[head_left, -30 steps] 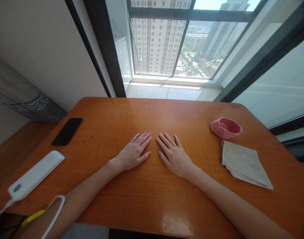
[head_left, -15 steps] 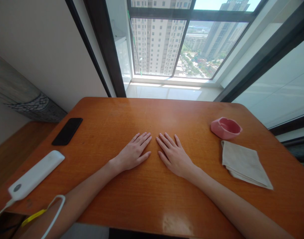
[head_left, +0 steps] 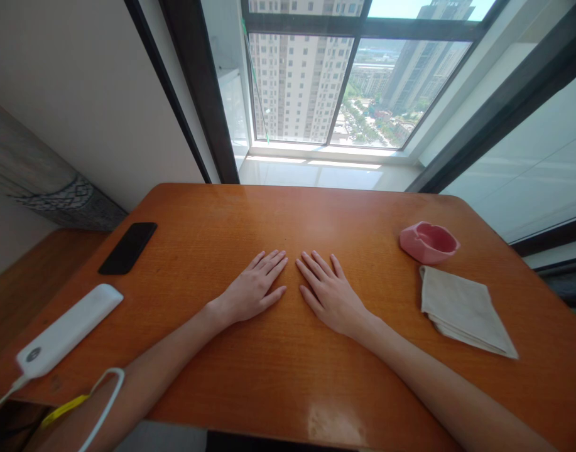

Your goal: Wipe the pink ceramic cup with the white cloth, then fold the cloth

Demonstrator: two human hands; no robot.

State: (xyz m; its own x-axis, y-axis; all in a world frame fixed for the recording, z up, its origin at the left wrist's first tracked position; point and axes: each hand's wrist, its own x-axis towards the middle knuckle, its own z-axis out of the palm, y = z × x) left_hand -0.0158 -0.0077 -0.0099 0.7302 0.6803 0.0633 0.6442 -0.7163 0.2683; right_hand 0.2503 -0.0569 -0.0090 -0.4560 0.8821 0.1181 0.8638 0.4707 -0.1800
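Wooden table [head_left: 288,213] runs crosswise — left hand [head_left: 252,290], right hand [head_left: 330,296] flat, fingers [head_left: 271,266] apart, empty.

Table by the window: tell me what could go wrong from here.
The white device lies at the edge of the table, and its white cord loops beside the left forearm, so moving that arm might snag the cord and pull the device off. The pink ashtray stands towards the far right corner; a careless reach could knock it over, and it may break if it is ceramic.

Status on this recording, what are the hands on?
Left hand, right hand flat on table, empty. Cloth, pink ashtray to the right; phone to the left.
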